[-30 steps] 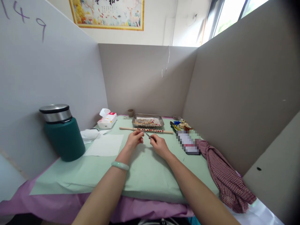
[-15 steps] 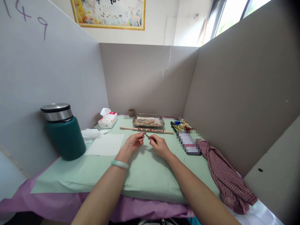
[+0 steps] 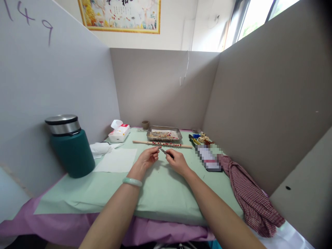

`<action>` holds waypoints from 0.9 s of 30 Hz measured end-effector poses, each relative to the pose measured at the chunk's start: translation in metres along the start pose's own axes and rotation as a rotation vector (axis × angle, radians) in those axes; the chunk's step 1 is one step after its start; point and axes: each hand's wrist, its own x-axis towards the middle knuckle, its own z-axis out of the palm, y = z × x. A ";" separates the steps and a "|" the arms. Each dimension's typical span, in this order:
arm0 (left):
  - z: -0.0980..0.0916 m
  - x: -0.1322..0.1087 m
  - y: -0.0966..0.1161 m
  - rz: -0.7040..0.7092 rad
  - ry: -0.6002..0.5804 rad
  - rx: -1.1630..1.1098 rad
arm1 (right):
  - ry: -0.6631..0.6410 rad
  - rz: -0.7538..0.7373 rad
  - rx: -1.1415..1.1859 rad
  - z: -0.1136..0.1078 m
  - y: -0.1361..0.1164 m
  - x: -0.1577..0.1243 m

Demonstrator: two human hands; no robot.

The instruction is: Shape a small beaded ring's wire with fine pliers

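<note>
My left hand (image 3: pixel 148 157), with a pale green bangle (image 3: pixel 132 181) at the wrist, is closed in a pinch at the fingertips. What it holds is too small to make out. In my right hand (image 3: pixel 177 161) is a pair of small needle-nose pliers (image 3: pixel 163 151), its dark handles mostly covered by the fingers. The pliers' tip points left and meets the left fingertips. Just beyond both hands lies a wooden stick (image 3: pixel 145 142) with red beaded pieces along it. Behind the stick sits a metal tray (image 3: pixel 148 135) with many small red and gold bits.
On the left stand a large green flask (image 3: pixel 72 152) and a tissue pack (image 3: pixel 119 132), with white paper (image 3: pixel 116 160) nearby. A phone (image 3: pixel 209 159), yellow-and-black handled tools (image 3: pixel 194 140) and a checked cloth (image 3: pixel 249 193) lie right. Grey partitions (image 3: pixel 166 90) enclose the table.
Both hands stay in nearly the same place. The pliers' tip has shifted very slightly at the left fingertips.
</note>
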 end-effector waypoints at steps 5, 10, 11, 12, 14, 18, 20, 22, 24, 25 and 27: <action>0.000 0.000 -0.001 0.029 -0.004 0.029 | 0.005 0.006 0.023 0.001 0.000 0.000; 0.000 0.000 -0.001 0.054 0.002 0.052 | 0.004 0.016 0.026 0.003 0.000 0.001; 0.000 -0.001 0.000 0.058 -0.001 0.059 | 0.003 0.016 0.027 0.002 0.000 0.001; 0.000 -0.002 0.001 0.058 -0.003 0.067 | -0.003 0.017 0.031 0.002 0.000 0.001; 0.001 -0.004 0.004 0.048 -0.007 0.096 | -0.028 0.027 0.046 -0.001 -0.001 0.002; 0.002 -0.010 0.011 0.025 -0.026 0.169 | -0.101 0.061 0.115 -0.009 -0.003 0.003; 0.002 -0.013 0.014 0.018 -0.041 0.193 | -0.131 0.074 0.154 -0.013 -0.003 0.003; 0.002 -0.015 0.016 -0.002 -0.059 0.211 | -0.159 0.079 0.190 -0.015 -0.003 0.003; 0.002 -0.016 0.017 -0.032 -0.081 0.226 | -0.183 0.084 0.223 -0.016 -0.004 0.002; 0.002 -0.016 0.017 -0.044 -0.090 0.229 | -0.191 0.088 0.234 -0.016 -0.004 0.002; 0.002 -0.014 0.016 -0.046 -0.086 0.216 | -0.183 0.094 0.235 -0.015 -0.003 0.003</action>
